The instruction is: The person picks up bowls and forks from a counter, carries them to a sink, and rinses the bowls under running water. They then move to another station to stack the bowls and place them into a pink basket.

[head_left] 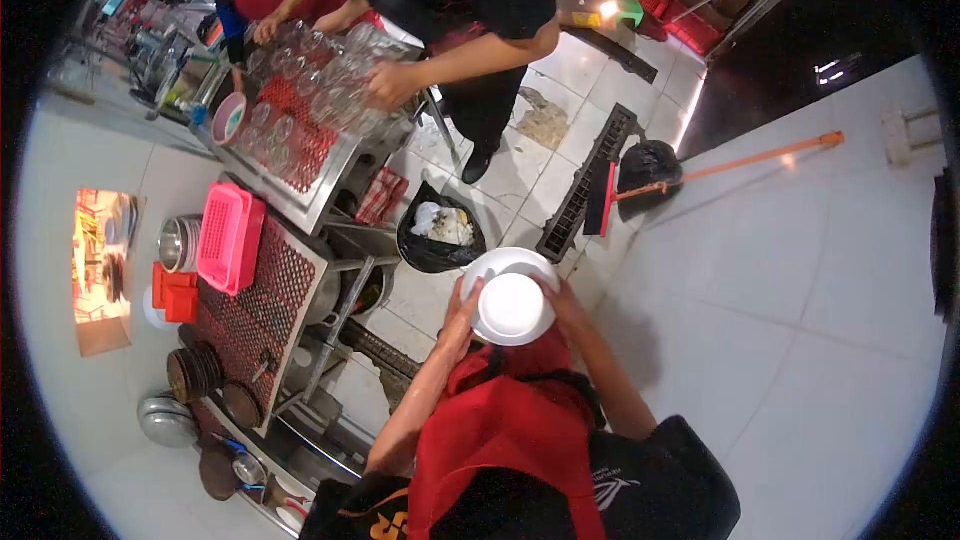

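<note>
My left hand and my right hand grip a stack of white dishes from opposite sides, in front of my red apron. A smaller round bowl sits in the middle of a wider one; how many pieces lie underneath is hidden. The fingers of both hands are closed around the wide rim and partly out of sight beneath it. Just beyond the dishes, on the floor, stands an open black rubbish bag with white waste inside.
Two people stand at a metal counter crowded with glasses. On a lower rack are a pink basket, red boxes and dark plates. A floor drain, squeegee and black bag lie ahead right.
</note>
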Tool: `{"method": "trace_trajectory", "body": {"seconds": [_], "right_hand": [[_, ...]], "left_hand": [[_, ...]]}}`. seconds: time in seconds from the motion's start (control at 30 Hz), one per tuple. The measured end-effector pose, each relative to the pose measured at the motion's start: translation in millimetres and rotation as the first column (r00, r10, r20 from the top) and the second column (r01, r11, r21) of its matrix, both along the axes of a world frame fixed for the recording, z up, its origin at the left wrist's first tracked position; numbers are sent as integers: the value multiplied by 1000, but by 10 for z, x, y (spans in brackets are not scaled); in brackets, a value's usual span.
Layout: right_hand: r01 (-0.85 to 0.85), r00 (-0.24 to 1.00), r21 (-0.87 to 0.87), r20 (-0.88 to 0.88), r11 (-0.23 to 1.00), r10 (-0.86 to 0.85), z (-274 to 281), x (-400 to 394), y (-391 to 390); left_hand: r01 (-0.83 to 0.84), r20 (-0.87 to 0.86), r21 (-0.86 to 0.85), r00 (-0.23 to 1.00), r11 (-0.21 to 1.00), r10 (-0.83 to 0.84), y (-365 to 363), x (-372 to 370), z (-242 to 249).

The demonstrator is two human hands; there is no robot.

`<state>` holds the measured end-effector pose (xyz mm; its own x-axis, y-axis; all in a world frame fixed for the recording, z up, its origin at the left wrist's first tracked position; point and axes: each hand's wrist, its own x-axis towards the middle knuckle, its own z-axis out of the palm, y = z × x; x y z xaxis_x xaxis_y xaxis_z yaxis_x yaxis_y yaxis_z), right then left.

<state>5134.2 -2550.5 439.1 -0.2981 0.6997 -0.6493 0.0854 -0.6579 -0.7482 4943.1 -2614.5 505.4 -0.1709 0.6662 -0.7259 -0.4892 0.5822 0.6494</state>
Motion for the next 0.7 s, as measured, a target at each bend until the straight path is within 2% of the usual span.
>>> {"method": "trace_trajectory", "body": {"seconds": [0.03, 0.07, 0.13, 0.23, 0.27, 0.3, 0.37, 0.4, 0.43, 0.47, 0.5, 0.53, 0.57, 0.6, 0.63, 0.67, 0.7], "right_hand": [[11, 998, -63, -62, 998, -15, 3, 189, 179], [6, 1000, -20, 2, 1000, -6, 288, 310, 408], [15, 991, 19, 132, 1000, -17, 747, 586, 796], [87, 994, 18, 64, 996, -88, 406, 988, 1293], [101, 995, 143, -4, 985, -102, 347, 1090, 1475], [70, 998, 160, -2, 985, -71, 251, 1210, 1648], [192, 980, 74, -59, 979, -188, 67, 1374, 1949], [247, 966, 22, -80, 969, -244, 251, 1375, 2085], [266, 957, -25, -116, 964, -267, 387, 1381, 2253], [160, 924, 109, -367, 981, -110, -128, 1619, 2379], [133, 924, 85, -370, 988, -93, 11, 1668, 2596], [177, 938, -60, -293, 982, -187, -166, 1735, 2887], [234, 909, -158, -313, 959, -273, -125, 1733, 3131], [198, 916, -69, -341, 978, -210, 9, 1738, 3332], [190, 920, 13, -351, 982, -173, 80, 1811, 3495], [197, 924, 37, -341, 980, -173, -24, 1982, 3683], [68, 987, 340, -162, 938, -13, -29, 2067, 3909]], "left_hand": [[62, -45, -7, 997, 998, -62, 201, 127, -12], [122, -49, 43, 992, 992, -119, 388, 255, -137], [188, -24, -25, 982, 982, -189, 827, 509, -5], [216, 18, 6, 976, 976, -216, 1412, 846, 6], [224, 19, 33, 974, 974, -225, 1615, 945, 3], [193, 19, 50, 981, 980, -195, 1823, 1052, 69], [212, 16, 0, 977, 977, -212, 2194, 1165, 224], [250, -159, 64, 958, 966, -238, 2232, 1189, -485], [381, -356, 107, 877, 918, -322, 2492, 1237, -486], [322, -239, 95, 926, 942, -293, 2659, 1297, -466], [260, -124, 71, 960, 963, -250, 2852, 1350, -347], [314, -167, 62, 939, 947, -301, 3053, 1353, -245], [367, -209, 51, 913, 929, -350, 3286, 1335, -21], [369, -247, 138, 912, 919, -328, 3543, 1415, -286], [359, -164, 181, 929, 916, -332, 3787, 1492, -431], [363, -83, 266, 931, 893, -355, 4054, 1656, -968], [376, -36, 286, 924, 882, -382, 4360, 1676, -861]]}}
